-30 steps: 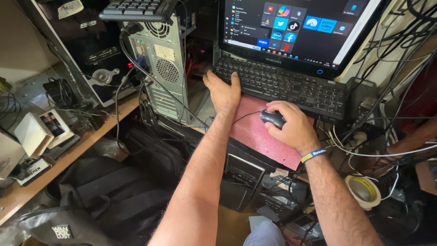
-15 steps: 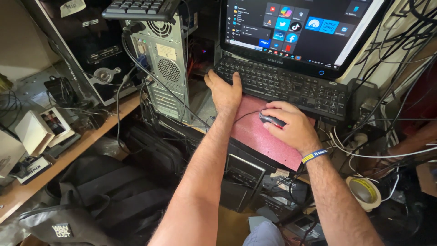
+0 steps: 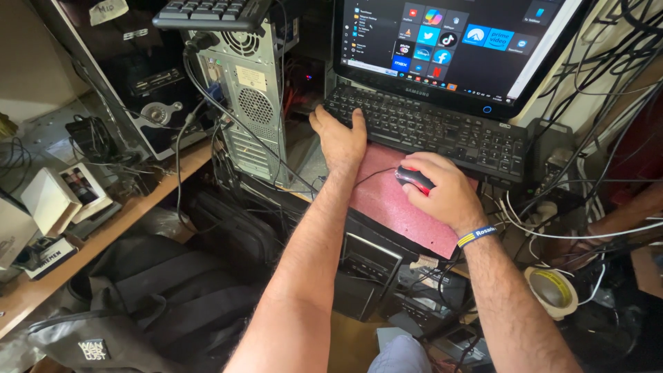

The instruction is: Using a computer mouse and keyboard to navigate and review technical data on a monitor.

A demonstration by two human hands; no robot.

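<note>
Mouse (image 3: 413,178): black and red, on red mat (image 3: 387,207), under cupped right hand (image 3: 442,193). Left hand (image 3: 340,138): flat, fingers spread, at near edge of black keyboard (image 3: 428,128). Step judged: pointer work on screen (image 3: 456,41); next calls for small, steady slides.

The mouse (image 3: 413,178) under the right hand (image 3: 442,193) was black plastic with a slight sheen and a red glow at its edge. It sat on a reddish mat (image 3: 390,207) that looked matt and grainy, speckled with small pale dots. The left hand (image 3: 340,138) lay at the keyboard (image 3: 435,128), whose black plastic keys looked dull. The monitor (image 3: 456,48) had a glossy black frame. The tower case (image 3: 252,103) beside it was bare grey sheet metal, perforated and dusty. The bench (image 3: 103,235) on the left showed worn, unvarnished wood. Below lay a black backpack (image 3: 138,304) of woven cloth, matt and creased. The wristband (image 3: 476,235) looked like smooth rubber.
</note>
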